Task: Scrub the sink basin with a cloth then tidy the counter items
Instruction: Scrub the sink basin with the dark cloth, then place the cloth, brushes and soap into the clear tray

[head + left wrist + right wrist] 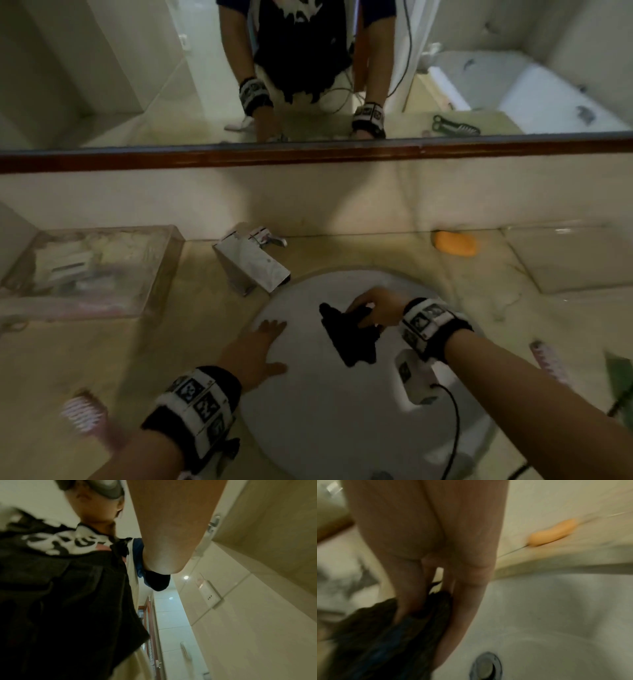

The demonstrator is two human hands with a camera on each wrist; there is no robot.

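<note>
A round white sink basin (pixel 308 404) is set in a beige counter. My right hand (pixel 371 310) grips a dark cloth (pixel 347 334) that hangs down inside the basin. In the right wrist view the cloth (pixel 385 635) is bunched between my fingers (pixel 467 601), above the metal drain (pixel 486 668) in the basin (pixel 556 622). My left hand (pixel 265 346) lies flat with straight fingers on the basin's left rim. The left wrist view shows only my forearm, my shirt and the wall.
A square chrome tap (pixel 251 263) stands behind the basin. An orange soap bar (pixel 455 243) (pixel 553 532) lies at the back right. A clear box (pixel 89 270) with toiletries sits at the left. Pink combs lie at front left (pixel 82 414) and right (pixel 548 359). A mirror with a wooden frame (pixel 308 154) runs along the back.
</note>
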